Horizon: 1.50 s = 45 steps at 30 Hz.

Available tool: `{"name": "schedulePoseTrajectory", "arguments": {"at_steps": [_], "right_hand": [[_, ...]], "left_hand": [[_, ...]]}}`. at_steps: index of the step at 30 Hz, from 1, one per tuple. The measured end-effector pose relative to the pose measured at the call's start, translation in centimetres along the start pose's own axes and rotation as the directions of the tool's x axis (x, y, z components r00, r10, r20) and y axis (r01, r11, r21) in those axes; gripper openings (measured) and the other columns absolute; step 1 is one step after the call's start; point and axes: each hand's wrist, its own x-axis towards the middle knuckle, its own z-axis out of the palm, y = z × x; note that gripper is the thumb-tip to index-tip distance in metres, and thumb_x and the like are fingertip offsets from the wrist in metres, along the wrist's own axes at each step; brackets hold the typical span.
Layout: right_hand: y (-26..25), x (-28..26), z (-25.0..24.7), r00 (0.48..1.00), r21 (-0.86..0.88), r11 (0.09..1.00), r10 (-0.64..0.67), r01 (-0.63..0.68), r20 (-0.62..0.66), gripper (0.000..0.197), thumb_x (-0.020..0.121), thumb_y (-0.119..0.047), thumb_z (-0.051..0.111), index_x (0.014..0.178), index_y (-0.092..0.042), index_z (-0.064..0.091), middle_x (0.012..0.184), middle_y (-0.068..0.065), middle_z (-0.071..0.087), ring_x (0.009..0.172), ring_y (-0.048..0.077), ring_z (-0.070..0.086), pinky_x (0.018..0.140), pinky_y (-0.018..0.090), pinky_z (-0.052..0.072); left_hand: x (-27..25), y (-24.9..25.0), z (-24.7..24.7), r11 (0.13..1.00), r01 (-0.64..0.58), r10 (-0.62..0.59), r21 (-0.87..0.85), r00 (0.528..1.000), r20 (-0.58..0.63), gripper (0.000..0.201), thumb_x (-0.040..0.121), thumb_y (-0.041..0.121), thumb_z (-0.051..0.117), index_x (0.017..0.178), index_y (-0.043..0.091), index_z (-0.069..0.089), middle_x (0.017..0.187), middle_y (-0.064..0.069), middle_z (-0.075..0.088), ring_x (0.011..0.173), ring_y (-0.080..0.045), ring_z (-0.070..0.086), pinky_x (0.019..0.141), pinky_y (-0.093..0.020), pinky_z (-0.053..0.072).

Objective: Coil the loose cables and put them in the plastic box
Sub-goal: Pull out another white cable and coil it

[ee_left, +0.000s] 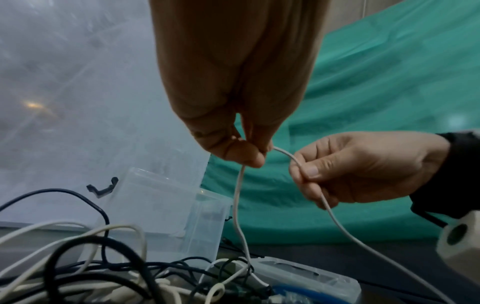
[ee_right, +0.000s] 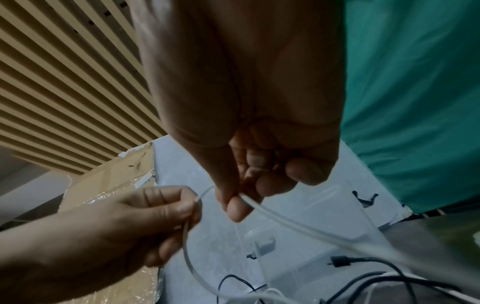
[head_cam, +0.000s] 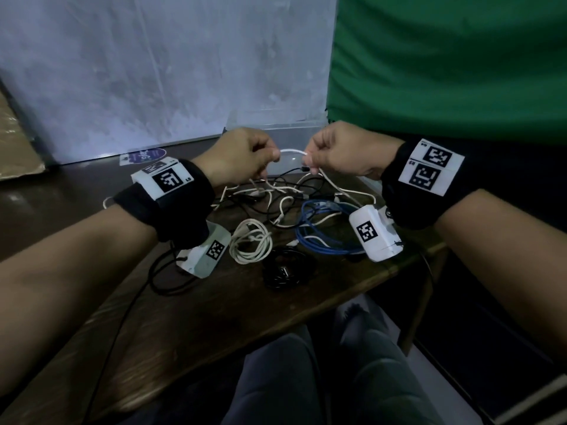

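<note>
Nearest to the person, on the wooden table (head_cam: 190, 317), a black coil (head_cam: 287, 273) lies by the front edge, well in front of the tangled pile of cables (head_cam: 276, 194) that takes up the middle. Just behind that black coil and still in front of the pile sits a neatly wound cream coil (head_cam: 251, 240). A loose blue cable (head_cam: 322, 228) loops on the right of the pile, touching it. A thin black lead (head_cam: 165, 271) curls off on the left of the pile.

Above the pile both hands are raised, a short gap between them, and each pinches the same white cable (head_cam: 293, 151). The left hand (head_cam: 242, 157) nips it between thumb and fingertips; from there one length drops straight down into the pile. The right hand (head_cam: 340, 154) has its fingers curled round it, and the other length trails down to the right side of the pile. Between the two hands the cable makes a small arch.

Behind the pile, against the pale sheet on the wall, stands the clear plastic box (ee_left: 166, 207) with its lid (ee_left: 145, 185) tipped up. Right of the pile hangs a green cloth (head_cam: 445, 56).
</note>
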Motion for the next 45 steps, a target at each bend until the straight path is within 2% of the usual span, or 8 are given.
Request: {"name": "schedulePoseTrajectory", "arguments": {"at_steps": [10, 15, 18, 21, 24, 28, 38, 45], "right_hand": [[4.0, 0.8, 0.2, 0.971, 0.217, 0.951, 0.234, -0.220, -0.042, 0.026, 0.096, -0.013, 0.050, 0.071, -0.012, 0.057, 0.047, -0.002, 0.060, 0.044, 0.014, 0.048, 0.041, 0.019, 0.035], [3.0, 1.3, -0.6, 0.961, 0.241, 0.964, 0.168, -0.114, -0.218, 0.043, 0.101, -0.030, 0.041, 0.063, -0.015, 0.053, 0.040, -0.007, 0.053, 0.037, 0.003, 0.047, 0.044, 0.017, 0.037], [2.5, 1.3, -1.0, 0.973, 0.081, 0.994, 0.090, -0.074, -0.213, 0.047, 0.100, -0.036, 0.040, 0.059, -0.019, 0.054, 0.054, -0.001, 0.050, 0.046, 0.010, 0.043, 0.046, 0.016, 0.033], [1.8, 1.4, -0.9, 0.980, 0.050, 0.998, 0.049, -0.040, -0.192, 0.047, 0.099, -0.040, 0.040, 0.059, -0.020, 0.055, 0.065, 0.014, 0.048, 0.057, 0.022, 0.042, 0.055, 0.027, 0.032], [0.8, 1.5, -0.9, 0.972, 0.082, 0.997, 0.009, 0.011, -0.236, 0.044, 0.098, -0.038, 0.044, 0.059, -0.020, 0.052, 0.057, 0.005, 0.042, 0.053, 0.016, 0.038, 0.052, 0.028, 0.030], [1.0, 1.1, -1.3, 0.964, 0.154, 0.987, 0.005, 0.037, -0.265, 0.042, 0.097, -0.035, 0.049, 0.058, -0.020, 0.049, 0.052, -0.001, 0.034, 0.047, 0.010, 0.031, 0.046, 0.023, 0.026], [4.1, 1.7, -0.5, 0.954, 0.138, 0.990, 0.047, -0.006, -0.297, 0.018, 0.086, -0.022, 0.067, 0.069, -0.017, 0.069, 0.058, -0.004, 0.059, 0.050, 0.000, 0.048, 0.054, 0.019, 0.040], [4.2, 2.2, -1.8, 0.893, 0.179, 0.983, 0.045, 0.041, -0.448, 0.010, 0.078, -0.027, 0.071, 0.078, -0.018, 0.076, 0.071, -0.004, 0.071, 0.068, 0.007, 0.059, 0.073, 0.029, 0.048]], "left_hand": [[2.7, -0.7, -2.0, 0.820, -0.015, -0.280, -0.572, 0.861, -0.425, 0.026, 0.096, 0.004, 0.035, 0.074, 0.013, 0.046, 0.069, -0.008, 0.054, 0.042, -0.009, 0.057, 0.046, -0.020, 0.048], [2.0, -0.7, -1.8, 0.969, 0.236, -0.244, -0.075, 0.962, -0.124, 0.014, 0.092, 0.018, 0.058, 0.085, 0.009, 0.067, 0.073, -0.010, 0.063, 0.055, -0.008, 0.062, 0.060, -0.023, 0.051], [2.1, 0.3, -2.1, 0.945, 0.079, -0.036, 0.318, 0.989, -0.140, 0.057, 0.084, 0.044, 0.060, 0.133, 0.016, 0.051, 0.132, -0.010, 0.053, 0.117, -0.025, 0.053, 0.101, -0.034, 0.040], [2.2, 2.4, -1.3, 0.900, -0.088, 0.133, 0.427, 0.988, -0.077, 0.069, 0.080, 0.058, 0.051, 0.140, 0.025, 0.042, 0.142, -0.002, 0.047, 0.129, -0.023, 0.044, 0.108, -0.045, 0.032], [2.8, 3.2, 0.1, 0.978, -0.152, 0.149, 0.144, 0.988, 0.035, 0.032, 0.096, 0.034, 0.050, 0.121, 0.016, 0.060, 0.100, 0.001, 0.071, 0.095, -0.012, 0.062, 0.088, -0.025, 0.044], [3.6, 2.4, 0.6, 0.967, -0.071, 0.033, -0.245, 0.988, -0.154, 0.028, 0.098, 0.016, 0.045, 0.075, 0.019, 0.061, 0.044, 0.010, 0.057, 0.047, -0.005, 0.056, 0.052, -0.015, 0.040], [4.6, 1.1, 0.2, 0.775, -0.024, -0.269, -0.631, 0.891, -0.365, 0.031, 0.096, 0.004, 0.031, 0.072, 0.011, 0.049, 0.062, -0.007, 0.051, 0.036, -0.010, 0.052, 0.044, -0.020, 0.046], [3.7, 0.2, 1.2, 0.856, 0.256, -0.282, -0.449, 0.959, 0.009, 0.028, 0.100, 0.012, 0.040, 0.076, 0.012, 0.055, 0.069, -0.006, 0.057, 0.035, -0.005, 0.049, 0.041, -0.015, 0.041]]}}
